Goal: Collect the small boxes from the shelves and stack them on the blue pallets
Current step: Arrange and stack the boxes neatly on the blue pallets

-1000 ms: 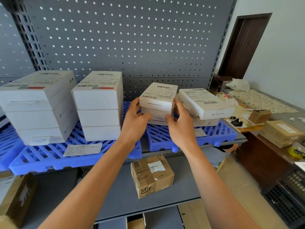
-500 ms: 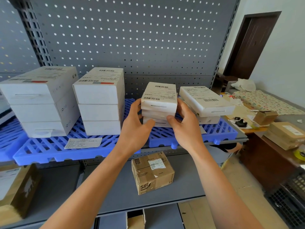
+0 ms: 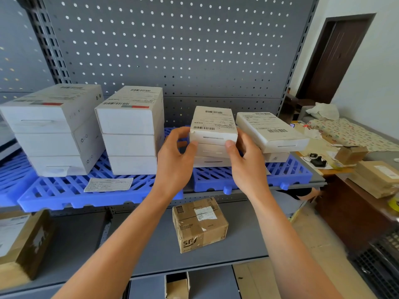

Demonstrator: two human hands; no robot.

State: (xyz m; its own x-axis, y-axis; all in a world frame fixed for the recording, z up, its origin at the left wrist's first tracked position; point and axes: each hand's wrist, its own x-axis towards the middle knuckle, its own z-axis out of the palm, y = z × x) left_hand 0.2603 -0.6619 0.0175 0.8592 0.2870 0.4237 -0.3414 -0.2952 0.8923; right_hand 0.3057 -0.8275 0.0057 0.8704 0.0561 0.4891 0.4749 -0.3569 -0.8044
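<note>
A stack of three small white boxes (image 3: 212, 126) stands on the right blue pallet (image 3: 287, 171). My left hand (image 3: 174, 160) holds the stack's left side, thumb on the front of the top box. My right hand (image 3: 246, 162) holds the right side, thumb on the top box's front corner. Just to the right, another white box (image 3: 269, 130) lies tilted on a lower one. On the left blue pallet (image 3: 64, 188) stand two taller stacks of white boxes (image 3: 129, 130), (image 3: 54, 130).
A brown cardboard box (image 3: 199, 224) sits on the grey lower shelf (image 3: 151, 251), another brown box (image 3: 23, 240) at the far left. A loose paper label (image 3: 109, 184) lies on the left pallet. A cluttered desk with parcels (image 3: 377, 178) stands at the right.
Both hands slid up from the lower part of the middle stack to its top box. The view shifted slightly; the stack stays in place.
</note>
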